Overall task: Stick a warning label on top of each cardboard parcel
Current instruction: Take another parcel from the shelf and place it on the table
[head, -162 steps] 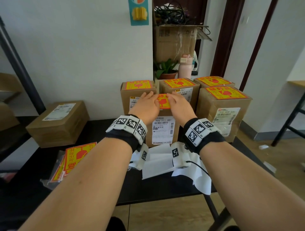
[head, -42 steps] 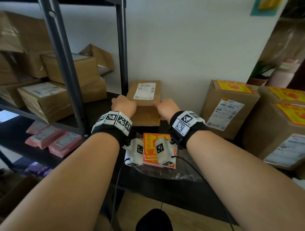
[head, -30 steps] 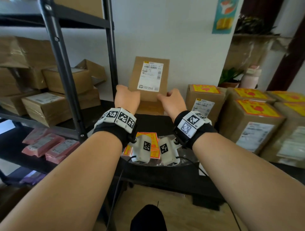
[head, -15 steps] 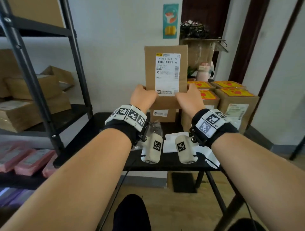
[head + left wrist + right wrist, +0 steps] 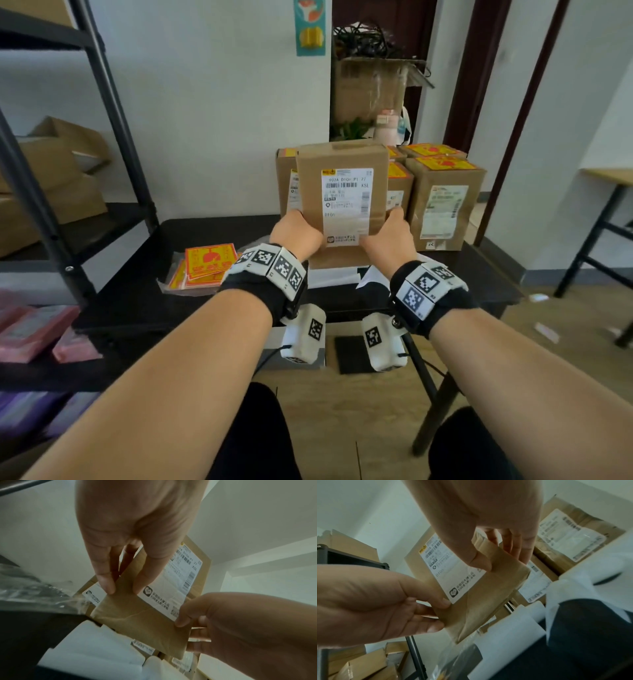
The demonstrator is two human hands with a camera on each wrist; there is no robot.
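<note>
A plain brown cardboard parcel (image 5: 342, 192) with a white shipping label stands upright in front of the labelled parcels. No warning label shows on it. My left hand (image 5: 298, 233) grips its lower left edge, thumb on the front and fingers (image 5: 106, 585) behind. On the lower right edge my right hand (image 5: 390, 236) grips the same way, its thumb on the front. In both wrist views the parcel's (image 5: 142, 619) bottom end (image 5: 488, 592) hangs just over white paper; I cannot tell whether it touches. A stack of orange-yellow warning labels (image 5: 209, 263) lies on the black table (image 5: 205, 233), to the left.
Several parcels with warning labels on top (image 5: 442, 198) stand at the back right of the table. White backing papers (image 5: 339, 277) lie under the held parcel. A black metal shelf (image 5: 102, 102) with more boxes stands at the left. A second table (image 5: 613, 178) is far right.
Both hands have carried the plain parcel from beside the shelf over to the right and lowered it in front of the labelled parcels. The view swung right with it.
</note>
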